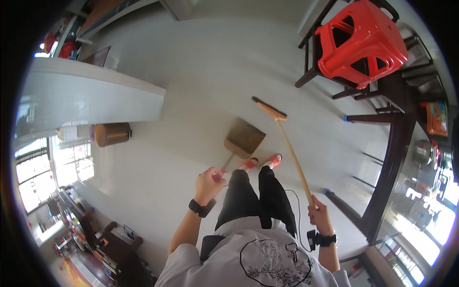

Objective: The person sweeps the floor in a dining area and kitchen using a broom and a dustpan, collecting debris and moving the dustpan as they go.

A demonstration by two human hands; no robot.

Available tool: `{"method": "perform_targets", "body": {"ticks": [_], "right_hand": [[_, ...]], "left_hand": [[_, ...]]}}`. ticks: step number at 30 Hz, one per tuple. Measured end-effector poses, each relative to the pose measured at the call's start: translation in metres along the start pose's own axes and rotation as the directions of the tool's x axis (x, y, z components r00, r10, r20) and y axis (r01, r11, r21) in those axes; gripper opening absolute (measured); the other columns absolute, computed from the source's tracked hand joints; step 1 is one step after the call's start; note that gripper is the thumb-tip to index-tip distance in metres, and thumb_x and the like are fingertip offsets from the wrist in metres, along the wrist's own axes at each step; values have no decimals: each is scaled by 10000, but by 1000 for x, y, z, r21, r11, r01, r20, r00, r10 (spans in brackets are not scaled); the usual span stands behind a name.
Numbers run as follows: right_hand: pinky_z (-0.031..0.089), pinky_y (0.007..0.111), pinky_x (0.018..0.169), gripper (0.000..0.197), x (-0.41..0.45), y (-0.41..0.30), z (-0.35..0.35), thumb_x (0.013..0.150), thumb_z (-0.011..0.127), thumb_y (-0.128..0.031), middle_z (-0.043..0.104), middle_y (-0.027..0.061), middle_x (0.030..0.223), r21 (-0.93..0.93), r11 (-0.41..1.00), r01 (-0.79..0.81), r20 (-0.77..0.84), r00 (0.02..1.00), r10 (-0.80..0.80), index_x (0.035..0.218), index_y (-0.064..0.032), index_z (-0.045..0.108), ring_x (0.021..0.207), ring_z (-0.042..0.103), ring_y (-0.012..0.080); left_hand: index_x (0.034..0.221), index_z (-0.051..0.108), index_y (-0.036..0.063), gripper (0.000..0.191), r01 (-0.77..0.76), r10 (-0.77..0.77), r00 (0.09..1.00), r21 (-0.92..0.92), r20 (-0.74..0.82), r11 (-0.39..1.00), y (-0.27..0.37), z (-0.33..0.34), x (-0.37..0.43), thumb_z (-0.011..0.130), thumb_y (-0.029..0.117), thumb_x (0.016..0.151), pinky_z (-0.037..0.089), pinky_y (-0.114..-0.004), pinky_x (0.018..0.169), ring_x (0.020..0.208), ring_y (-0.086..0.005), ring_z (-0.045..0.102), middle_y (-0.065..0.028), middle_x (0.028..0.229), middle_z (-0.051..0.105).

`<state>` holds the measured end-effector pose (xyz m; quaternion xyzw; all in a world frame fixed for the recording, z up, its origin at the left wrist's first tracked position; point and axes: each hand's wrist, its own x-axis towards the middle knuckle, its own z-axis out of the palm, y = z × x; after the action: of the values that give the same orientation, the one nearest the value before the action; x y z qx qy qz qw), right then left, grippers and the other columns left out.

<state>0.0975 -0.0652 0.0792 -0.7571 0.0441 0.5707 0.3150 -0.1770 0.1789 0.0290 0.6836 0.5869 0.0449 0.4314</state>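
Observation:
My left hand (pixel 209 184) is closed around the handle of a long-handled dustpan (pixel 245 136). The pan hangs or rests just ahead of my feet, somewhat blurred, and whether it touches the floor I cannot tell. In my right hand (pixel 320 215) is the pale wooden handle of a broom (pixel 294 154). Its orange head (pixel 270 110) with dark bristles lies farther forward, to the right of the dustpan. I cannot make out any sweepings in the pan.
Red plastic stools (pixel 369 43) sit on a dark wooden chair at the upper right. A dark-framed table (pixel 385 172) stands to my right. On the left, a white partition wall (pixel 96 95) juts out near a brown bin (pixel 113 134). Dark wooden furniture (pixel 118 247) is at lower left.

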Motion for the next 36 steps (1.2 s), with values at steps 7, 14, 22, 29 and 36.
{"method": "perform_targets", "body": {"ticks": [7, 14, 22, 29, 36], "right_hand": [[269, 196, 324, 538, 94, -6, 37, 775, 509, -103, 379, -27, 531, -71, 983, 167, -180, 968, -177, 1286, -119, 340, 394, 339, 56], [367, 296, 313, 409, 145, 46, 85, 700, 489, -94, 479, 90, 500, -381, 913, 145, -210, 948, -238, 1105, -65, 439, 363, 474, 182], [400, 305, 420, 554, 1, 137, 118, 756, 543, -121, 532, 86, 638, -233, 966, 114, -36, 991, -126, 1275, -70, 355, 464, 493, 188], [211, 177, 355, 495, -81, 154, 107, 811, 489, -67, 332, -52, 565, 479, 868, -130, 100, 991, 93, 1280, -71, 333, 421, 269, 25], [237, 168, 335, 458, -97, 192, 135, 812, 461, -71, 351, -37, 568, 710, 701, 66, -145, 988, 54, 1256, -62, 349, 398, 297, 29]], "left_hand": [[699, 580, 65, 112, -121, 116, 989, 44, 96, 992, -32, -37, 8, 610, 108, 600, 458, -272, 554, 574, -187, 598, -78, 619, 606], [718, 583, 89, 142, -216, 174, 957, 168, 232, 962, -41, -39, 15, 621, 159, 601, 469, -312, 584, 650, -218, 611, -81, 696, 627], [823, 593, 93, 241, -203, 116, 949, 288, 292, 936, -48, -50, 23, 613, 214, 616, 468, -348, 615, 690, -261, 602, -89, 729, 630], [901, 602, 50, 325, -279, 167, 915, 278, 366, 919, -55, -43, 20, 626, 205, 616, 475, -328, 669, 742, -255, 609, -125, 805, 632], [848, 629, 21, 242, -242, 203, 916, 75, 345, 967, -110, -55, 15, 606, 113, 626, 470, -268, 653, 718, -158, 614, -107, 783, 642]]}}
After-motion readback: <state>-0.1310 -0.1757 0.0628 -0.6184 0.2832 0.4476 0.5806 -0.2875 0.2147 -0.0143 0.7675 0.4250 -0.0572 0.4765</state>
